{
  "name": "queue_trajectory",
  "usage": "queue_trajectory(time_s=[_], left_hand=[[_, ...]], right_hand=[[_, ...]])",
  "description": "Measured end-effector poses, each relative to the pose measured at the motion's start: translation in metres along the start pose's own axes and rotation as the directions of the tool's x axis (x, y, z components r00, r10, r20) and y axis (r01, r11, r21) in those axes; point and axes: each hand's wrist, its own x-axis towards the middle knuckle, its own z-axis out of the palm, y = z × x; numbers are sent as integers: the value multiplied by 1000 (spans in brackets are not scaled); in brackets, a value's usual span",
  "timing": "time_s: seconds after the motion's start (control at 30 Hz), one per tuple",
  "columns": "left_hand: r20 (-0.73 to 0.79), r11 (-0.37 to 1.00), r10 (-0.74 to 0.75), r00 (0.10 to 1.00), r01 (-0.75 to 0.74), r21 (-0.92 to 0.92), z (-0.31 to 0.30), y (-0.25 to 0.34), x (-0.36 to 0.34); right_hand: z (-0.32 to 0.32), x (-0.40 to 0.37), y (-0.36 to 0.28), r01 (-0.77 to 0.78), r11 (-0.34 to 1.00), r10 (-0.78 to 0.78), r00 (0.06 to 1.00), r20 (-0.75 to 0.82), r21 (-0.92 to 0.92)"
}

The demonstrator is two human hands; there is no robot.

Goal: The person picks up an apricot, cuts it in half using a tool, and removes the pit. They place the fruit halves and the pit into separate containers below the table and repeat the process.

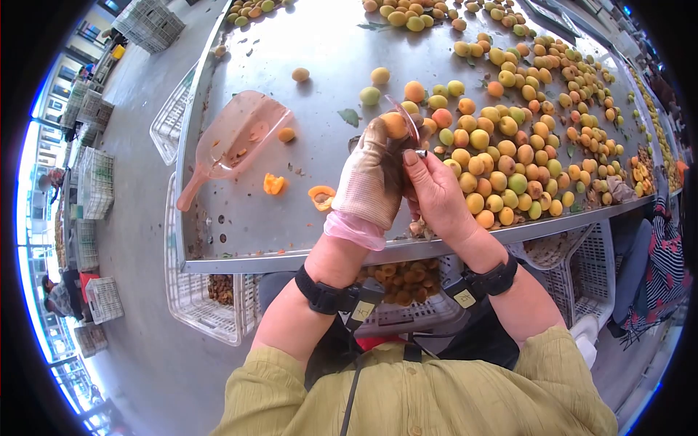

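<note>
My left hand [369, 178], in a stained knit glove with a pink cuff, is closed around an orange-yellow apricot [393, 126] above the metal table. My bare right hand [440, 195] grips a small knife [411, 125] by its end, and the thin curved blade lies against the apricot. How deep the blade goes cannot be made out. Left of my gloved hand lie a halved apricot [321, 197] with its pit showing and a torn piece of apricot flesh [273, 184]. Beyond my right hand spreads a heap of whole apricots [502, 156].
A clear pinkish plastic scoop [236, 142] rests on the metal table [291, 236] at left. Under the table's front edge stand a crate [207, 309] and a container of apricot halves [407, 280]. A person in patterned clothing [658, 254] is at far right.
</note>
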Motion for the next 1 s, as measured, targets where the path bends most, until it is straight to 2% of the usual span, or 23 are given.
queue_trajectory(time_s=[0.2,0.27,0.33,0.37,0.4,0.43,0.5,0.57,0.6,0.67,0.7,0.77,0.8,0.87,0.9,0.93,1.0], left_hand=[[33,997,41,999,-43,61,2,3,-5],[37,967,135,990,-140,211,1,8,-6],[61,946,143,988,-155,284,-1,17,-4],[83,920,153,985,-173,352,-1,20,-3],[85,920,152,985,-172,353,0,18,-4],[69,944,157,985,-170,281,2,14,-5],[41,987,131,991,-134,88,5,3,-6],[47,976,167,985,-172,131,12,-4,-9],[51,962,202,978,-208,174,16,-4,-11],[76,970,186,980,-195,148,15,2,-12],[110,962,175,978,-194,193,11,7,-11],[157,944,145,977,-184,273,4,21,-7],[155,945,145,977,-183,272,-1,29,-5],[240,797,88,967,-213,565,-9,43,-2],[220,754,70,973,-196,627,-9,48,-3],[221,754,70,973,-197,627,-7,45,-2],[194,918,143,971,-203,341,0,27,0]], right_hand=[[4,-2,-4,49,999,-49,999,-14,1],[3,-3,-9,52,998,-52,999,5,37],[-4,-2,-16,-44,989,50,998,35,-140],[-7,0,-17,-43,989,48,998,34,-139],[-11,3,-17,-10,990,20,997,68,-140],[-13,3,-16,22,990,-8,995,101,-141],[-8,1,-5,75,991,-69,996,56,-111],[-3,-2,-2,156,983,-158,988,-3,-101],[-3,-2,-3,157,983,-158,987,-4,-100],[-4,-2,-3,170,980,-169,985,18,-105],[-7,-1,-6,169,980,-168,986,17,-104],[-19,3,-13,168,962,-138,979,148,-215],[-25,5,-16,166,962,-136,980,148,-215],[-34,6,-21,148,927,-74,973,218,-344],[-35,6,-22,149,927,-76,973,219,-344],[-36,7,-22,161,932,-89,970,226,-323],[-34,6,-16,172,937,-104,968,230,-303]])
